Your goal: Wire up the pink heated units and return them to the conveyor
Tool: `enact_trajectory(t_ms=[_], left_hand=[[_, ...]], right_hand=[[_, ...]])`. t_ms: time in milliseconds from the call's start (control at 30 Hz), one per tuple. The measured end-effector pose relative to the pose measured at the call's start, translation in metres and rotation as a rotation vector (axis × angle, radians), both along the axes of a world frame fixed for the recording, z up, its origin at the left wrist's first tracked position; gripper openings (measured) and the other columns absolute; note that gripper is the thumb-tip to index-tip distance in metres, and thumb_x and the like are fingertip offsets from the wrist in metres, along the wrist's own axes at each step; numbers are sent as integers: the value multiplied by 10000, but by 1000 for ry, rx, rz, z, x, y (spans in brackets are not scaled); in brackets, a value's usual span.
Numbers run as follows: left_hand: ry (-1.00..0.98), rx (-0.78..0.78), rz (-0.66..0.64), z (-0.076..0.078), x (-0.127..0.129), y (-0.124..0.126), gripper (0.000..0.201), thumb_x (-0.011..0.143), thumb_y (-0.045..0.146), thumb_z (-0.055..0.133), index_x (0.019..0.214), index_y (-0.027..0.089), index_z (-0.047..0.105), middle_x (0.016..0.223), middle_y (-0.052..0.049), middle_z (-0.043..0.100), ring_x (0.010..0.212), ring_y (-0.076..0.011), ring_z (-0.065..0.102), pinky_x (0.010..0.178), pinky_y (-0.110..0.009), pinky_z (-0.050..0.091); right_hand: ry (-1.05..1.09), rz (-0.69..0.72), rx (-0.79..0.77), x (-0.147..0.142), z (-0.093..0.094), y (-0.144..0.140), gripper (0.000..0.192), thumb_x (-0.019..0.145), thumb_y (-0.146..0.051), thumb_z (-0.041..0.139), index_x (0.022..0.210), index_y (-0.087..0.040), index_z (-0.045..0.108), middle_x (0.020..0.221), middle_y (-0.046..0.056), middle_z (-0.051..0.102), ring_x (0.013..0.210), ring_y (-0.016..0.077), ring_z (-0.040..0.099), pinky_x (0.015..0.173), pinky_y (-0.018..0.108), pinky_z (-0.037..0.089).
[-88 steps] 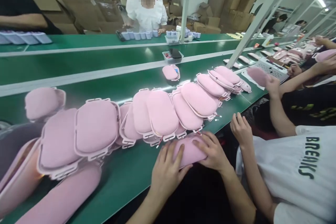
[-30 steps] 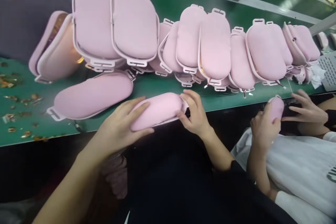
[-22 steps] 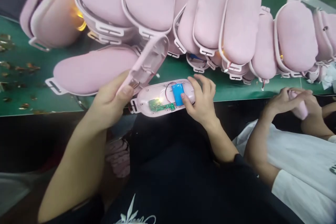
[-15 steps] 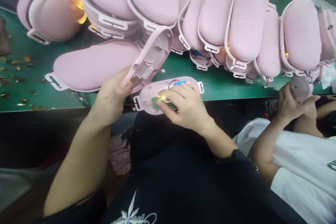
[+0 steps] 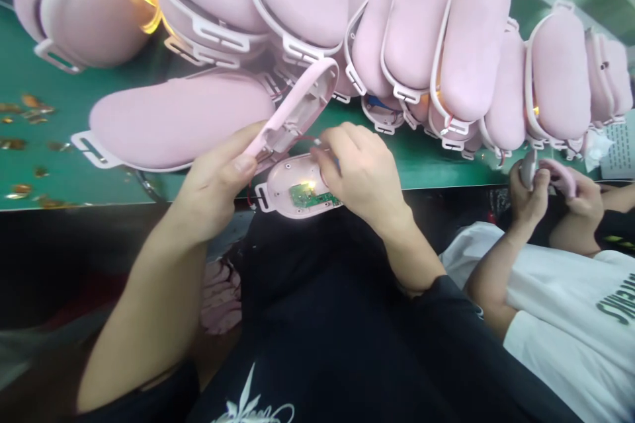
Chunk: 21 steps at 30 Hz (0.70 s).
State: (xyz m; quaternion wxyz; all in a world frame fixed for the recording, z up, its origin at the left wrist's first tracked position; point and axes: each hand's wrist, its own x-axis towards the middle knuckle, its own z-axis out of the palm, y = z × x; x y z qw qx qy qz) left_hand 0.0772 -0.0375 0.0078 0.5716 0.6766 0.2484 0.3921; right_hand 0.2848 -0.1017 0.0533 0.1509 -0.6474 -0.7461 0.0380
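Observation:
My left hand (image 5: 218, 178) holds up a pink plastic cover (image 5: 297, 109), tilted open with its hollow inside showing. Below it, at the green belt's near edge, lies the pink base shell (image 5: 292, 192) with a green circuit board (image 5: 310, 196) and a small lit light. My right hand (image 5: 360, 172) rests on the base's right half, fingertips pinched at a thin red wire between cover and base. Whatever lies in that right half is hidden under this hand.
Several pink padded shells (image 5: 446, 53) lie overlapped in a row across the green belt (image 5: 44, 165). One long pink shell (image 5: 178, 120) lies just left of my left hand. A co-worker in a white shirt (image 5: 570, 337) at right handles a pink piece (image 5: 555, 175).
The closed pink unit was opened: my left hand lifted its cover while my right hand moved from the base's end onto its inside, over the blue battery. The view dropped toward the belt edge.

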Motion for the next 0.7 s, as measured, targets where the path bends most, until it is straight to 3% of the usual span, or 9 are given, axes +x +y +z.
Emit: enact_trajectory(t_ms=[100,233,433,700], left_hand=[[-11,-130,-49,-3,-4,1,578,1040,615,578,1439,209,679,1421,-120,685,1309,-324,647,1182,-472,517],[0,-127,8,-5,-1,-3,613,1036,625,571,1461,191,657,1418,-114,683,1285,-318,644,1150,-454,526],[98,80,182,-6,21,-12,612,1062,630,544,1439,163,663,1304,-99,735,1123,-255,698,990,-352,542],[93,235,206,-18,18,-10,662,1050,674,545,1454,163,663,1261,-82,754,1015,-236,728,904,-338,561]], right_hand=[[42,73,28,3,5,1,347,1144,-376,433,1220,-142,677,1067,87,673,1017,224,610,952,379,492],[-12,99,-87,4,10,2,327,1130,-254,439,1125,-157,751,989,66,704,943,201,619,878,338,481],[-20,100,-307,4,19,2,265,1049,-202,553,1065,-135,809,1028,94,709,952,217,619,843,336,462],[307,216,-521,12,26,15,241,997,-130,596,970,-162,833,851,-12,750,766,101,619,810,253,424]])
